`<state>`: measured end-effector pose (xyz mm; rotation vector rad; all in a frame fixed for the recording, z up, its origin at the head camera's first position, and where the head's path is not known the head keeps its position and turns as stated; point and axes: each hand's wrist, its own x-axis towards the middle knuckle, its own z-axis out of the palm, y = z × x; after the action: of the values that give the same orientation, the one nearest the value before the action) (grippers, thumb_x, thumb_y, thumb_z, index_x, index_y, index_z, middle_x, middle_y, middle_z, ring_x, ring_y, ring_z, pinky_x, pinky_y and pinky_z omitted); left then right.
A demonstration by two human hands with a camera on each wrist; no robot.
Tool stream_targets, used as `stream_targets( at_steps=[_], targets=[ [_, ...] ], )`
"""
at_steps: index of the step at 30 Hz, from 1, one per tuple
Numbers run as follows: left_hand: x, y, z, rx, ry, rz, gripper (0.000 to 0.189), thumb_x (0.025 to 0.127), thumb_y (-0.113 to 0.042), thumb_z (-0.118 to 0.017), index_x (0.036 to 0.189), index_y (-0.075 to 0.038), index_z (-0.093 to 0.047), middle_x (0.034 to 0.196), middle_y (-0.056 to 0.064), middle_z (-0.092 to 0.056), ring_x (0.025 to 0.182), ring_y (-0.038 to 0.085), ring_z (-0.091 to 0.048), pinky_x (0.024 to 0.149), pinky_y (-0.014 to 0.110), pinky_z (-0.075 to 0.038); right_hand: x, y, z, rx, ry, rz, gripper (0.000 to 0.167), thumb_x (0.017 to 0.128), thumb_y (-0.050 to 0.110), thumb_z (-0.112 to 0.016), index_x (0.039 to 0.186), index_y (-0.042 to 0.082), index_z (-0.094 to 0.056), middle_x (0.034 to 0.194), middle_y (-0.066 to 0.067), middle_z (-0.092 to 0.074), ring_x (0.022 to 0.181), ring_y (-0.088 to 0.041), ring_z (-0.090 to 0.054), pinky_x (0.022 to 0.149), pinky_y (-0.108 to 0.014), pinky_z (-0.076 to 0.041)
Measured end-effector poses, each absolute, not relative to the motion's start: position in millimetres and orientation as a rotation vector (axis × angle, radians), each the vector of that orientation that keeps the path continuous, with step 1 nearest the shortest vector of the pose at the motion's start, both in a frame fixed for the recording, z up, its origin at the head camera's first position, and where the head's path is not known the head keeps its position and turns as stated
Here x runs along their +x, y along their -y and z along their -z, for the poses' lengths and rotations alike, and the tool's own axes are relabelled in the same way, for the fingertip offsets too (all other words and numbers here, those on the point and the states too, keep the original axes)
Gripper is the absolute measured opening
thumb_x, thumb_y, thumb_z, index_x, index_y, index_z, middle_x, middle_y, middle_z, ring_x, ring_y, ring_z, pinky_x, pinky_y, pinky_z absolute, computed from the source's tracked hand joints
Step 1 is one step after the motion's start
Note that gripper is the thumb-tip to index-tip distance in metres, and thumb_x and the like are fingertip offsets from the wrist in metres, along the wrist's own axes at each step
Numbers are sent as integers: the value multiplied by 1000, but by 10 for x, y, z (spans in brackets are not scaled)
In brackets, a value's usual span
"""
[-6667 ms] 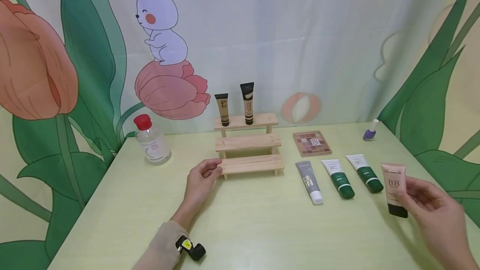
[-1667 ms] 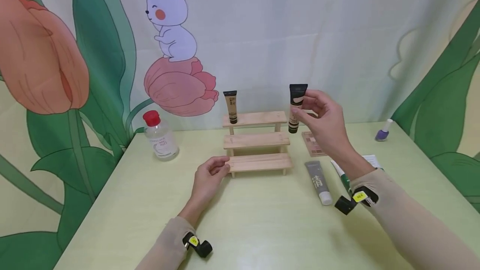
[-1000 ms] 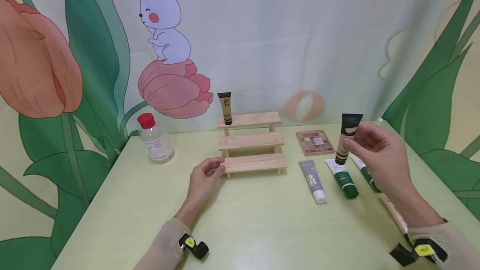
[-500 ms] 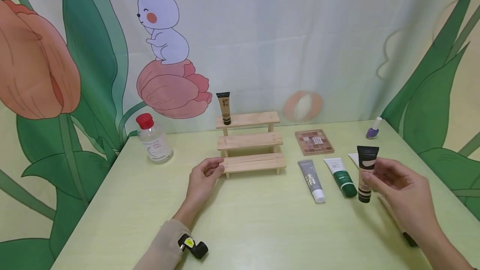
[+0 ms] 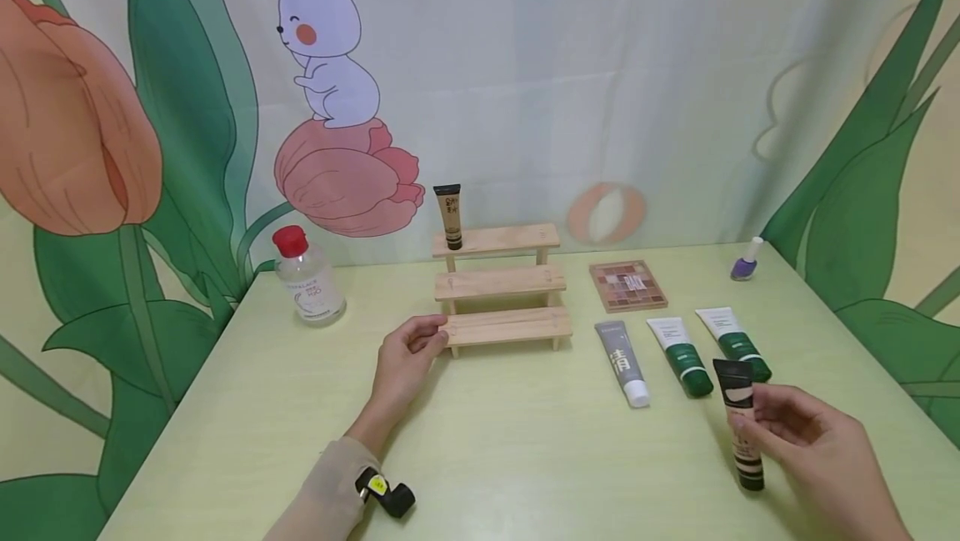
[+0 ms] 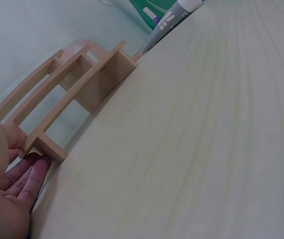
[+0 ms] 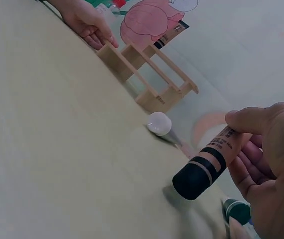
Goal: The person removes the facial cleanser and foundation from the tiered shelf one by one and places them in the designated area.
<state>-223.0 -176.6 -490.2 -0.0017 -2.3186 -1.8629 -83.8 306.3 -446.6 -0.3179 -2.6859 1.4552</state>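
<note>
My right hand (image 5: 813,441) pinches a foundation tube (image 5: 742,433) with black ends between thumb and fingers. The tube is upright, cap down, at the front right of the table, nearest two green-and-white tubes. In the right wrist view its black cap (image 7: 194,179) is close over the tabletop. My left hand (image 5: 405,358) grips the left end of the lowest step of a three-tier wooden display stand (image 5: 502,328); the left wrist view has fingers (image 6: 30,181) under that end. A smaller gold tube (image 5: 450,216) with black ends stands on the top step, at the left.
Right of the stand lie an eyeshadow palette (image 5: 628,286), a grey tube (image 5: 622,363) and the green-and-white tubes (image 5: 680,356). Purple nail polish (image 5: 746,260) stands at the back right. A clear bottle with a red cap (image 5: 309,283) stands left. A printed curtain (image 5: 510,91) hangs behind.
My right hand set the pink BB tube down at the right, took the foundation tube off the top step and carried it right and forward, lowering it. My left hand stays on the stand.
</note>
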Motion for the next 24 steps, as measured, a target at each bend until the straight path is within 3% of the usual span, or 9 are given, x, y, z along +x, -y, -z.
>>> stream_targets(
  at_steps=[7, 14, 24],
  targets=[
    [-2229, 1770, 4903, 4, 2314, 1872, 25, 107, -13, -78, 131, -9, -80, 124, 14, -79, 110, 22, -76, 85, 14, -57, -773, -3043, 4548, -362, 2767, -1480, 52, 103, 20, -84, 145, -5, -65, 133, -19, -70, 94, -15, -72, 80, -21, -63],
    [-2229, 1767, 4907, 7, 2312, 1871, 26, 107, -13, -78, 132, -9, -79, 125, 14, -78, 111, 23, -75, 85, 13, -57, -762, -2973, 4601, -410, 2884, -1298, 52, 104, 20, -82, 145, -8, -65, 113, -12, -76, 93, -22, -67, 72, -19, -60],
    [-2218, 1764, 4882, 3, 2311, 1877, 25, 107, -14, -77, 131, -10, -80, 125, 14, -79, 111, 23, -75, 85, 14, -57, -771, -2896, 4632, -415, 2924, -1159, 50, 103, 19, -84, 141, -8, -68, 106, -10, -77, 89, -22, -69, 67, -19, -57]
  ],
)
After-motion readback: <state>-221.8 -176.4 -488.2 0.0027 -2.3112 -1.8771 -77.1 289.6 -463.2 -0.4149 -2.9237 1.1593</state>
